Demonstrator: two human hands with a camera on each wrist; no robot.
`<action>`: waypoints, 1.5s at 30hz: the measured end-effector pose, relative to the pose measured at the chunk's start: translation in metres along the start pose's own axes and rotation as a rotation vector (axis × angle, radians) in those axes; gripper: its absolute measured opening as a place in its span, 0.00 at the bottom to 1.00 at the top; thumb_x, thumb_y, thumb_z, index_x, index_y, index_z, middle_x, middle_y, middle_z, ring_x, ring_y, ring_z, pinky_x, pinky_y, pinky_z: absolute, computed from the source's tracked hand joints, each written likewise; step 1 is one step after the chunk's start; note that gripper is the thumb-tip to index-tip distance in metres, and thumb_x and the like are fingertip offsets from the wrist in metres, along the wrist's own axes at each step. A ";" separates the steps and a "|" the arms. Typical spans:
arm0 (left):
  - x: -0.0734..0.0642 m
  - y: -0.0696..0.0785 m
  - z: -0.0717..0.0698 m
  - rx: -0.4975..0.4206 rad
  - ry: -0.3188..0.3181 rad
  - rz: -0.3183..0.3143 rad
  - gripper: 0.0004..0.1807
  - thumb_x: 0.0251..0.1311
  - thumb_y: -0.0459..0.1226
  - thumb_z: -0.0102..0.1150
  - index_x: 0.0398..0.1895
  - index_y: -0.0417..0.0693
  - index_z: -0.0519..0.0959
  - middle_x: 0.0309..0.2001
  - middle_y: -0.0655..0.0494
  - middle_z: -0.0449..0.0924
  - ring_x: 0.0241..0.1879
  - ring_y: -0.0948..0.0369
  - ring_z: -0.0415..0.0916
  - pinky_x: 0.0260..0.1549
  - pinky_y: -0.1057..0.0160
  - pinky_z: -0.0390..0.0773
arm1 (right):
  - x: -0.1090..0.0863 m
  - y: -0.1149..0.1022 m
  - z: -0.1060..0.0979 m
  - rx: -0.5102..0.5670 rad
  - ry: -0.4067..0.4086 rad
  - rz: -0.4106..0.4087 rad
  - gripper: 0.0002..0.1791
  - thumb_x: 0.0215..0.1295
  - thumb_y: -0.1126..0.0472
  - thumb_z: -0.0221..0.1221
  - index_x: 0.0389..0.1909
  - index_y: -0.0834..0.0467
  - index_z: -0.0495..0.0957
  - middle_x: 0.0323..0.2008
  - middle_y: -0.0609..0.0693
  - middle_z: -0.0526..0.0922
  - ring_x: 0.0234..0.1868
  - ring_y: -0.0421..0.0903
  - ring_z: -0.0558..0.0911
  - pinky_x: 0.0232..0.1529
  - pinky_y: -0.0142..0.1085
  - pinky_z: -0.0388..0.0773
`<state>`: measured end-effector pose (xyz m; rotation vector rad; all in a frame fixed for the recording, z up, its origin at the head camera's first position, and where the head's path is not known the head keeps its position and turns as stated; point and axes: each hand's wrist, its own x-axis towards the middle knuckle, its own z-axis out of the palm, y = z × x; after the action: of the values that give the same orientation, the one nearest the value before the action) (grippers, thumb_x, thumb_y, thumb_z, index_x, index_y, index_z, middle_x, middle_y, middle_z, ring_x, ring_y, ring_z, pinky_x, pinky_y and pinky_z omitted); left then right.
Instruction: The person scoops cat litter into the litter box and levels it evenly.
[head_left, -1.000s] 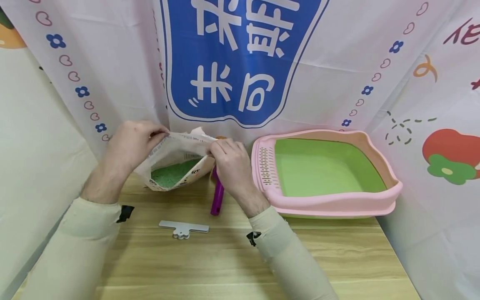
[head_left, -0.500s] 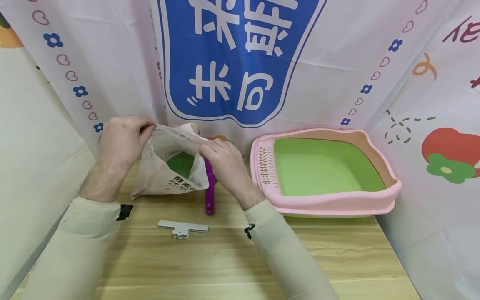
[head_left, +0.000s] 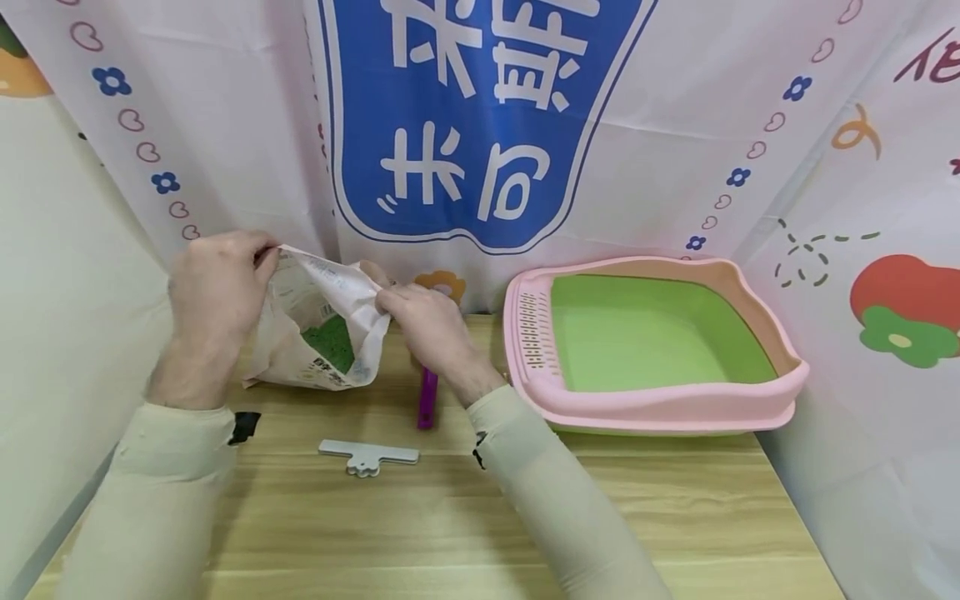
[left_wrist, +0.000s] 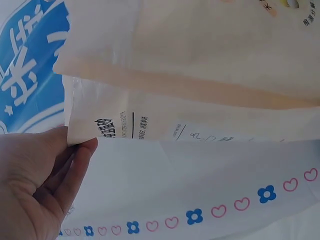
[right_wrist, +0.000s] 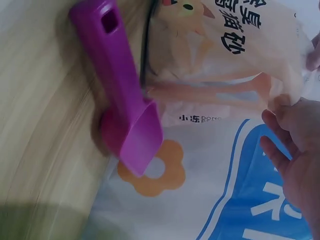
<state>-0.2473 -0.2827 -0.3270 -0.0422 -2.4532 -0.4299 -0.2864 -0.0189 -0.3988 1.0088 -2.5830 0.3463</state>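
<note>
A pale cat litter bag stands at the back left of the table with its mouth open. Green litter shows inside it. At the mouth's left corner my left hand pinches the edge; the left wrist view shows thumb and fingers closed on the film. The opposite side of the mouth is gripped by my right hand, also seen in the right wrist view. Beneath the right hand a purple scoop lies on the table, not touched by it; in the head view the hand hides its upper part.
To the right stands a litter box with a pink rim and a green base. A grey-white sealing clip lies on the wooden table in front of the bag. Printed cloth hangs close behind everything.
Both hands have moved left with the bag's mouth between them. The bag tilted and now sits further left, its front face more visible. The clip and litter box stay where they were.
</note>
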 end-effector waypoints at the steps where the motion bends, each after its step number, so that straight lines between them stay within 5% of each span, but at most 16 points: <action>1: 0.000 -0.002 -0.002 0.004 -0.007 -0.024 0.11 0.87 0.36 0.66 0.57 0.40 0.93 0.56 0.29 0.93 0.55 0.24 0.91 0.51 0.22 0.88 | 0.000 -0.002 0.000 0.006 0.016 -0.012 0.13 0.86 0.66 0.62 0.58 0.45 0.86 0.63 0.40 0.96 0.59 0.45 0.93 0.58 0.41 0.92; 9: 0.001 -0.019 -0.014 0.064 -0.006 -0.144 0.15 0.88 0.38 0.65 0.62 0.38 0.92 0.59 0.25 0.91 0.57 0.20 0.89 0.53 0.22 0.89 | -0.001 -0.013 -0.001 -0.049 0.199 -0.103 0.10 0.88 0.64 0.64 0.57 0.47 0.90 0.62 0.41 0.96 0.66 0.42 0.93 0.66 0.35 0.93; 13: 0.000 -0.024 -0.015 0.063 0.032 -0.180 0.16 0.89 0.38 0.62 0.58 0.34 0.92 0.57 0.25 0.91 0.55 0.21 0.90 0.52 0.24 0.90 | -0.003 -0.014 -0.003 -0.047 0.224 -0.115 0.14 0.89 0.65 0.62 0.63 0.47 0.91 0.69 0.41 0.94 0.72 0.42 0.90 0.75 0.35 0.88; 20: -0.001 -0.031 -0.011 0.052 0.108 -0.182 0.16 0.89 0.37 0.62 0.58 0.33 0.92 0.57 0.24 0.91 0.55 0.20 0.90 0.53 0.24 0.91 | -0.008 -0.008 -0.005 0.038 0.144 -0.045 0.24 0.86 0.71 0.58 0.71 0.48 0.88 0.76 0.42 0.90 0.77 0.43 0.88 0.80 0.40 0.86; 28: 0.000 -0.033 -0.004 0.011 0.140 -0.166 0.15 0.88 0.36 0.63 0.57 0.32 0.93 0.55 0.24 0.91 0.52 0.22 0.92 0.50 0.28 0.93 | -0.022 -0.002 -0.004 -0.027 0.027 0.051 0.18 0.91 0.64 0.60 0.69 0.46 0.90 0.69 0.39 0.94 0.71 0.41 0.92 0.71 0.37 0.91; 35: 0.001 -0.032 -0.002 -0.011 0.119 -0.172 0.17 0.88 0.36 0.61 0.58 0.29 0.91 0.56 0.23 0.90 0.54 0.21 0.91 0.51 0.28 0.93 | -0.043 0.005 0.005 0.022 -0.046 0.087 0.17 0.90 0.62 0.60 0.68 0.46 0.90 0.68 0.40 0.95 0.71 0.43 0.92 0.70 0.42 0.93; 45: 0.004 -0.022 0.002 -0.036 0.072 -0.204 0.18 0.87 0.36 0.60 0.60 0.30 0.91 0.57 0.23 0.91 0.58 0.21 0.91 0.55 0.26 0.92 | -0.063 0.013 0.023 -0.070 -0.125 0.072 0.14 0.85 0.60 0.70 0.65 0.46 0.92 0.62 0.41 0.97 0.63 0.45 0.95 0.64 0.43 0.95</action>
<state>-0.2547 -0.3028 -0.3326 0.2063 -2.3872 -0.5546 -0.2569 0.0206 -0.4461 0.9431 -2.7274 0.2153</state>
